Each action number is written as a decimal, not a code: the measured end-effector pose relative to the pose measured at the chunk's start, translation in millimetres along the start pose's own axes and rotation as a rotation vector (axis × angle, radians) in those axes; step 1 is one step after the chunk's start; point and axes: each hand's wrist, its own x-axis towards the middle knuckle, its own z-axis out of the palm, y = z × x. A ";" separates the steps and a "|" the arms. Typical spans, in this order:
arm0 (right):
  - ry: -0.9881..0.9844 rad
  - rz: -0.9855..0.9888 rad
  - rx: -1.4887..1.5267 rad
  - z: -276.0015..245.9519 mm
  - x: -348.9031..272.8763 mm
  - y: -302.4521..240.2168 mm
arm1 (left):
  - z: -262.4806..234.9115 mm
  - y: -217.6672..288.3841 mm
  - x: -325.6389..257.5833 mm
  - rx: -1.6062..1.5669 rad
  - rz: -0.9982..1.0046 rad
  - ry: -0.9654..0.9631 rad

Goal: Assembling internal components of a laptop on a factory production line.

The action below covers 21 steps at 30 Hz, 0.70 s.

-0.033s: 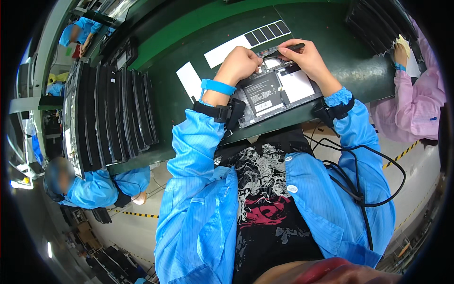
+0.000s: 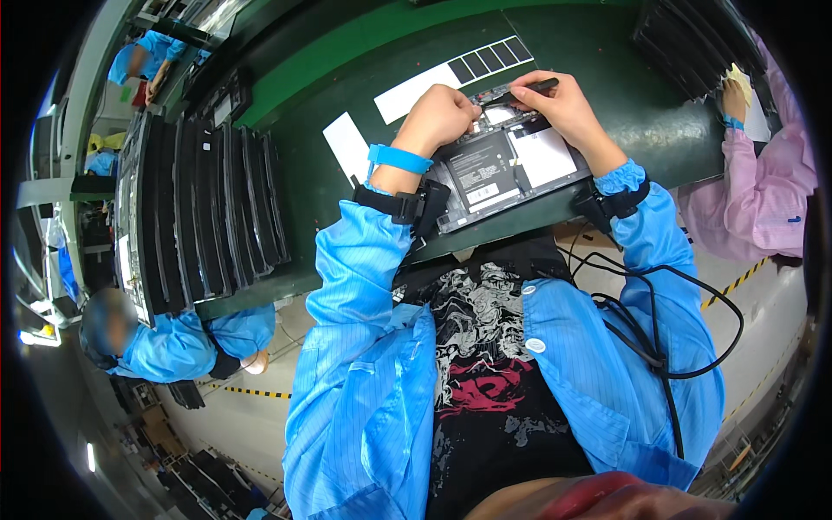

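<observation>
We saw a rack [image 2: 204, 212] at the left of the green desk [image 2: 364, 82], packed with dark flat panels standing on edge. Our opened laptop base [image 2: 507, 169] lay at the desk's near edge. Our left hand [image 2: 442, 117] rested curled on its far left corner; our right hand [image 2: 563, 104] pinched a black tool [image 2: 529, 87] over its far edge.

An opened laptop base [image 2: 507, 169] is lying flat on the green bench, its dark battery and silver panels showing, while a slim black tool [image 2: 530, 86] is resting across its far edge.
</observation>
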 end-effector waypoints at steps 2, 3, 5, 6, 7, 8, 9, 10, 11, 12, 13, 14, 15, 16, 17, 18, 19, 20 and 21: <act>0.014 0.021 0.041 -0.3 0.2 0.4 | 1.1 -1.4 -0.1 0.000 -0.014 -0.003; 0.013 0.020 0.040 -0.2 0.3 0.2 | 1.0 -1.6 0.0 0.003 -0.025 -0.003; 0.009 0.042 -0.003 0.0 -0.1 -0.4 | 0.7 -0.6 -1.1 0.002 -0.022 -0.005; 0.009 0.043 -0.003 0.3 -0.1 -0.8 | 0.6 -0.3 -1.9 0.002 -0.020 -0.009; 0.011 0.048 0.010 0.5 0.1 -1.8 | 0.5 0.0 -2.2 0.001 -0.021 -0.010; 0.014 0.052 0.023 0.7 0.0 -2.6 | 0.4 0.3 -2.4 0.008 -0.021 -0.002; 0.013 0.053 0.023 0.8 0.2 -3.4 | 0.4 0.3 -2.3 0.016 -0.022 0.006; 0.015 0.056 0.005 0.8 0.4 -4.1 | 0.7 -0.1 -1.7 0.015 -0.022 0.005; 0.016 0.059 -0.013 1.1 0.2 -4.7 | 1.0 -0.6 -1.0 0.017 -0.020 0.002; 0.015 0.059 -0.013 1.6 0.6 -5.5 | 1.0 -1.1 -0.2 0.019 -0.018 0.001; 0.026 0.071 0.003 2.3 0.9 -6.3 | 1.0 -1.6 0.0 0.019 -0.018 0.002; 0.036 0.082 0.019 2.9 1.1 -6.9 | 1.1 -2.2 0.2 0.023 -0.014 0.006; 0.037 0.082 0.019 3.5 0.6 -7.5 | 1.2 -2.4 0.2 0.027 -0.011 0.009; 0.055 0.082 0.051 4.2 0.0 -8.0 | 1.4 -2.1 -0.2 0.027 -0.011 0.009; 0.073 0.082 0.084 4.5 -0.5 -8.2 | 1.7 -1.6 -0.8 0.024 -0.010 0.015; 0.073 0.082 0.083 4.6 -0.8 -7.8 | 1.9 -1.3 -1.3 0.021 -0.009 0.021; 0.076 0.071 0.103 4.6 -1.1 -6.9 | 2.2 -2.0 -0.8 0.021 -0.009 0.022; 0.078 0.061 0.124 4.6 -1.2 -6.4 | 2.8 -3.5 0.3 0.022 -0.003 0.022; 0.077 0.062 0.124 4.5 -1.4 -6.9 | 3.5 -4.5 0.4 0.023 0.001 0.023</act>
